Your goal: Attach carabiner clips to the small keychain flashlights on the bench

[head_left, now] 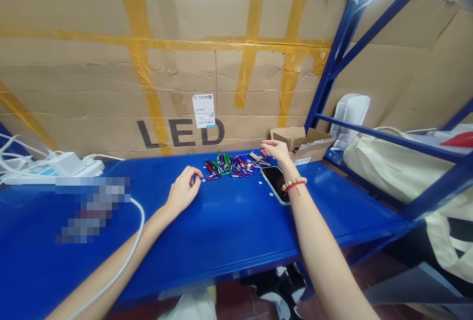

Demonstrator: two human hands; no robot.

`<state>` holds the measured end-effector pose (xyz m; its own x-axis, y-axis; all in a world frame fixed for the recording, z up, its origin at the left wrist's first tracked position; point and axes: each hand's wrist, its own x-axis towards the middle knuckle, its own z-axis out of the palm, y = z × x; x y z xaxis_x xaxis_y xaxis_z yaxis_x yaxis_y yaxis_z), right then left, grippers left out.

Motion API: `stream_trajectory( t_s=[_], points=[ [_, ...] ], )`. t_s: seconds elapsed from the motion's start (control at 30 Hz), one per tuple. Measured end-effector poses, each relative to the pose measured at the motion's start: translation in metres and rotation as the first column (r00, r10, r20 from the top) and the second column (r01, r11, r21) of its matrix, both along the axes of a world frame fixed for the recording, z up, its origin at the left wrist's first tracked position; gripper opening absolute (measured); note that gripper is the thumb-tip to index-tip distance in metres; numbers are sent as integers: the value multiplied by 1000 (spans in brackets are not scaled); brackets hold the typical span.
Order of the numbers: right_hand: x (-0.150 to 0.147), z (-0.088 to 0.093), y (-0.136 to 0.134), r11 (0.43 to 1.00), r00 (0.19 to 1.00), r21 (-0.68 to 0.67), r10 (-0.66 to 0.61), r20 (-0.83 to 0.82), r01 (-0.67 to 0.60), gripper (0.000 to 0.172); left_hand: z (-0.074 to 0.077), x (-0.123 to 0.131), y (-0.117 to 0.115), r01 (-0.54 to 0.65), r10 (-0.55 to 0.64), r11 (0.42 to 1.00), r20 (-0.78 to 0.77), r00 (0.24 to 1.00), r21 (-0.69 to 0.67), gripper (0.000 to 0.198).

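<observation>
In the head view, the left hand (184, 189) is resting on the blue tabletop (229, 231). Its fingers (197, 176) are curling loosely inward with a narrow gap, and nothing is showing between them. Just beyond and to the right of those fingertips, a heap of small keychain torches (232, 165) is lying flat. The heap is stretching sideways from the left fingertips across to the right ones. Most of the little tubes are lying with their long axes running away from the person, clip ends nearer. They are overlapping too much for an exact count, though there are clearly more than ten, in green, purple, red, black and silver.

The right hand (275, 149) is hovering over the heap's right end, fingers bending down and close together; I cannot tell whether they are pinching anything. One beaded bracelet (293, 183) is sitting on that wrist. One dark phone (275, 183) is lying face up under the wrist, its long axis slanting away and leftward. One open cardboard box (301, 143) is sitting just right of the right fingertips. One white power strip (55, 167) is lying well left of the left fingers.
</observation>
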<state>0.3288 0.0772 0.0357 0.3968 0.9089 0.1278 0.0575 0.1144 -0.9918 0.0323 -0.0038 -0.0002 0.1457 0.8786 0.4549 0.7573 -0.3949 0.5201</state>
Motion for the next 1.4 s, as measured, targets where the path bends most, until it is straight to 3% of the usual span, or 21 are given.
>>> stream_trajectory(
  t_s=[0.37, 0.57, 0.73, 0.8, 0.9, 1.03, 1.17, 1.4],
  points=[
    [0, 7, -10, 981, 964, 35, 192, -184, -189, 15, -2, -1, 2, 4, -4, 1000, -7, 1000, -2, 15],
    [6, 13, -12, 936, 910, 125, 349, -223, -328, 22, -1, 0, 0, 18, -19, 1000, -13, 1000, -5, 15],
    [6, 8, -10, 909, 893, 72, 417, -166, -411, 26, -1, 0, 0, 13, -13, 1000, -12, 1000, -12, 15],
    [6, 4, -5, 940, 934, 75, 339, -112, -333, 27, -2, 0, 1, 16, -16, 1000, -10, 1000, -11, 15],
    [12, -2, 4, 976, 993, 198, 100, -61, -87, 23, -2, 0, 1, 19, -19, 1000, -8, 1000, -7, 15],
    [25, -1, 10, 887, 958, 397, -280, 55, 237, 20, -2, 0, 1, 26, -26, 1000, -9, 1000, -8, 15],
    [37, 1, 6, 787, 831, 522, -504, 236, 329, 22, -1, 1, 0, 29, -29, 999, -9, 1000, -18, 15],
    [48, -6, 7, 756, 695, 499, -625, 357, 424, 33, -3, 0, 2, 36, -36, 999, -19, 999, -4, 16]
  ],
)
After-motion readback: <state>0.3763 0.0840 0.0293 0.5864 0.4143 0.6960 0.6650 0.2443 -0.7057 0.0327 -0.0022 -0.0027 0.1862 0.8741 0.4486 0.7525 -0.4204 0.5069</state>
